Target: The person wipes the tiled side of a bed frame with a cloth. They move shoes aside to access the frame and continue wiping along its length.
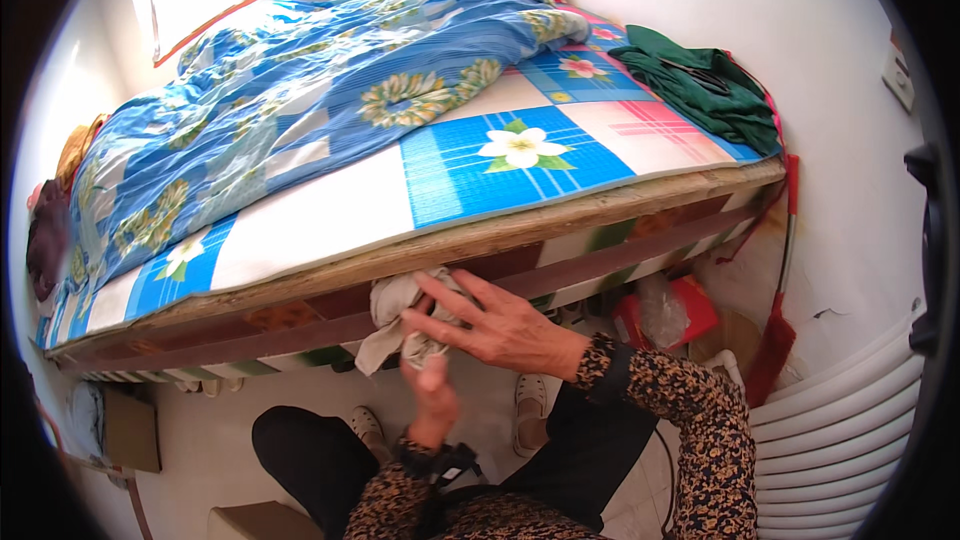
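A crumpled beige cloth is between my two hands, just below the wooden edge of the bed. My left hand holds the cloth from below, its fingers partly hidden by the cloth. My right hand lies over the cloth's right side with its fingers spread, touching it; the thumb is hard to make out. Behind the cloth runs the bed's reddish-brown side rail. On the bed lie a flowered, checked mat and a rumpled blue quilt.
Dark green clothing lies at the bed's right end. A red-bristled broom leans on the wall by a red box. A white ribbed radiator-like object stands at right. Cardboard boxes are at lower left.
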`<state>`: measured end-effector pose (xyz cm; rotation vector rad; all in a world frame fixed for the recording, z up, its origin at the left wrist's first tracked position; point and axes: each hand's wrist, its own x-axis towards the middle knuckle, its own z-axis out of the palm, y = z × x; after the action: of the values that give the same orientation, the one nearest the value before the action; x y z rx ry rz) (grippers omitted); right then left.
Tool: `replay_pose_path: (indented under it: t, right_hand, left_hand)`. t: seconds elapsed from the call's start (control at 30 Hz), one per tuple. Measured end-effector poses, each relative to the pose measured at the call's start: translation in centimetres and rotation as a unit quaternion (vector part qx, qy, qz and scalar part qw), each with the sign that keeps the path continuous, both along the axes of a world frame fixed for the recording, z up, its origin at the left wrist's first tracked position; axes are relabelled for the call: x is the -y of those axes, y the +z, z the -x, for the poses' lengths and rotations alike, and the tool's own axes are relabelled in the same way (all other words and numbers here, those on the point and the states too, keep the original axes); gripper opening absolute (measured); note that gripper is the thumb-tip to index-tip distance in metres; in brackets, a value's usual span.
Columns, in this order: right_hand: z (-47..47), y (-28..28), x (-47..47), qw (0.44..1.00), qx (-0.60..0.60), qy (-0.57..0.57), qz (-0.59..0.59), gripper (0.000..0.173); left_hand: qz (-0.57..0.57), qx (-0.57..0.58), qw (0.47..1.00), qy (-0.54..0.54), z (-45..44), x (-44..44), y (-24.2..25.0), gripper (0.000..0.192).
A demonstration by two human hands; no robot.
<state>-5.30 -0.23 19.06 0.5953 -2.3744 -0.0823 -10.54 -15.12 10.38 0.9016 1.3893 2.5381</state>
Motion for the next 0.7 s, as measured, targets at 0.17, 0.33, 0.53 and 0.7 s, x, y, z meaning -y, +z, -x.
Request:
replay_pose_path:
  t: [0.17, 0.33, 0.53, 0.7]
  right_hand:
    - [2.0, -0.2, 0.1, 0.995, -0.08, -0.001, -0.061, 0.045]
    - [3.7, -0.9, 0.9, 0.983, -0.148, -0.007, -0.108, 0.042]
    - [4.0, -0.8, 1.0, 0.977, -0.185, -0.015, -0.104, 0.034]
    - [2.3, -0.9, -4.5, 0.985, -0.153, 0.032, -0.077, 0.023]
  left_hand:
    - [0.063, -0.092, 0.964, 0.241, 2.2, 4.3, 3.6, 0.05]
    - [0.128, -0.316, 0.859, 0.383, 4.5, 5.4, 12.2, 0.028]
    - [0.32, -0.414, 0.768, 0.37, 9.9, 1.0, 17.3, 0.026]
    - [0.449, -0.446, 0.674, 0.382, 10.3, 0.8, 16.5, 0.044]
